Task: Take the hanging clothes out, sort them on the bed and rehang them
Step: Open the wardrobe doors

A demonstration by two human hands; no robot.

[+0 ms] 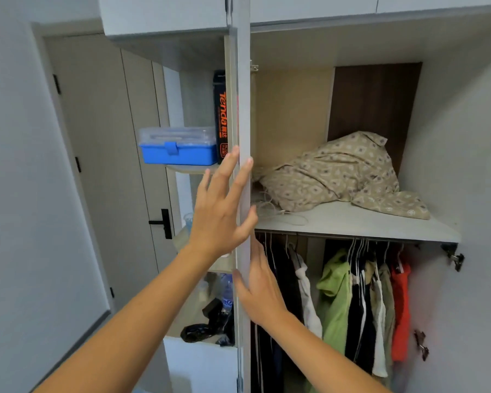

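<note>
Both hands are resting on the edge of the wardrobe door, which is standing open edge-on to the viewer. The left hand is lying higher up with its fingers straight and spread, the fingertips on either side of the door edge and the thumb pressing its right face; it is gripping nothing. The right hand is sitting lower on the same edge, fingers flat and straight against the door, likewise holding nothing.

The hanging clothes are still hanging on the rail inside the wardrobe, under the shelf: dark pieces to the left, then a white one, a light green one, more dark and pale ones, and an orange-red one at the far right. On the shelf a patterned beige bundle of cloth is lying crumpled.

To the left of the door, a blue plastic box with a clear lid is sitting on a side shelf, just beside a black carton with orange lettering. Further left a room door is standing shut.
</note>
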